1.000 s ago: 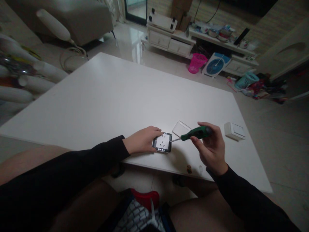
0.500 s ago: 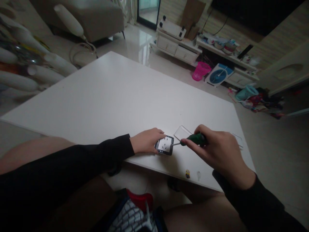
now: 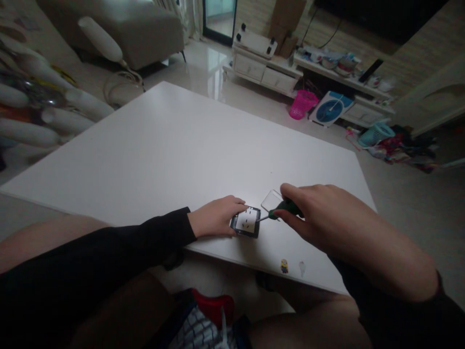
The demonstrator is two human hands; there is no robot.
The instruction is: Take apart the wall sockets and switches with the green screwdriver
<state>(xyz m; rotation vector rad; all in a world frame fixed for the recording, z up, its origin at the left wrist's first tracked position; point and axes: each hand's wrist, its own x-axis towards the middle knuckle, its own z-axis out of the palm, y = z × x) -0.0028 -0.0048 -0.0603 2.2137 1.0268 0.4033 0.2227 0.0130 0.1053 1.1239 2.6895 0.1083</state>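
A wall socket (image 3: 247, 221) with a white face and a dark surround lies on the white table (image 3: 174, 145) near its front edge. My left hand (image 3: 217, 216) grips its left side, thumb and fingers around the edge. My right hand (image 3: 308, 208) is closed around the green handle of a screwdriver (image 3: 288, 208). The screwdriver slants down to the left, and its tip meets the right edge of the socket's face. Just behind the shaft lies a clear rectangular frame or cover (image 3: 271, 199), partly hidden by my right hand.
Two small stickers, one a yellow cartoon figure (image 3: 284, 265) and one pale (image 3: 302, 268), are at the table's front edge. Beyond the table are a pink basket (image 3: 303, 104), a blue and white fan (image 3: 330, 109), a low cabinet (image 3: 263, 72) and a grey sofa (image 3: 145, 34).
My right hand has turned and its forearm has swung up, with the screwdriver tip still at the socket's right edge. My left hand keeps its hold. The whole view has shifted slightly.
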